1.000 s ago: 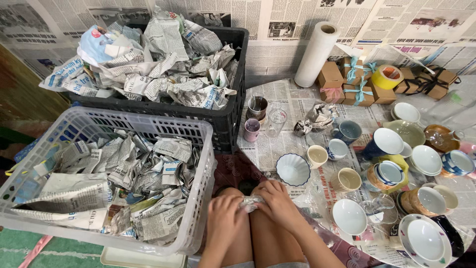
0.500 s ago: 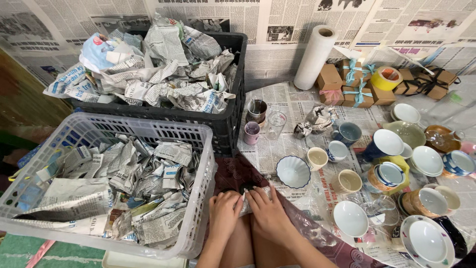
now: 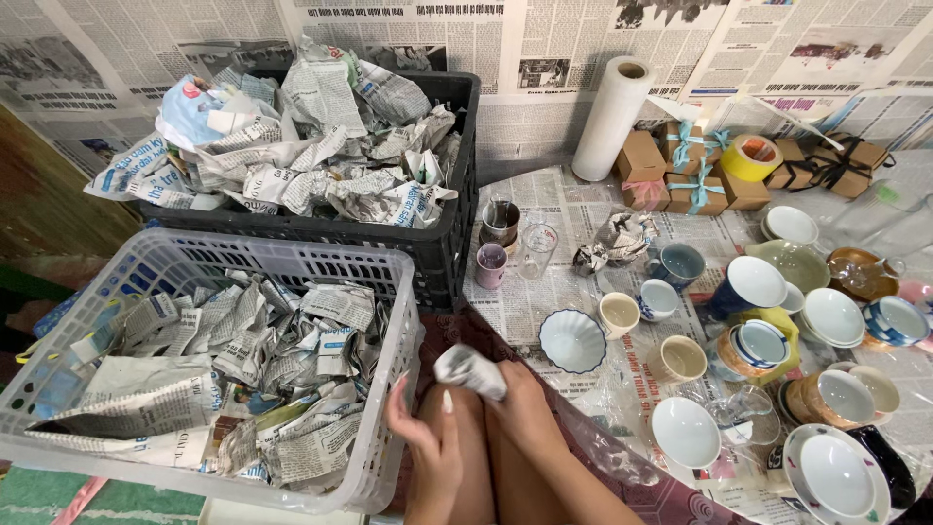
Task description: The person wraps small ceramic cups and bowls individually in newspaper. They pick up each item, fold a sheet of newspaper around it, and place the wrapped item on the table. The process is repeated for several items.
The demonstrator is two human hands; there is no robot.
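My right hand (image 3: 520, 403) grips a small bundle wrapped in newspaper (image 3: 470, 370), lifted just above my knees. My left hand (image 3: 428, 437) is off the bundle, fingers spread, resting near my left knee beside the white plastic basket (image 3: 384, 331). That basket holds several crumpled newspaper bundles (image 3: 243, 360). Just beyond the bundle on the floor sits a white fluted bowl (image 3: 572, 340).
A black crate (image 3: 442, 243) heaped with crumpled newspaper stands behind the white basket. To the right, cups, bowls and saucers (image 3: 768, 340) crowd the newspaper-covered floor. A white paper roll (image 3: 610, 117), small brown gift boxes (image 3: 680, 165) and a yellow tape roll (image 3: 750, 156) line the wall.
Both hands were pressing the bundle on my knees; now my right hand has lifted it up and left, and my left hand has let go and opened.
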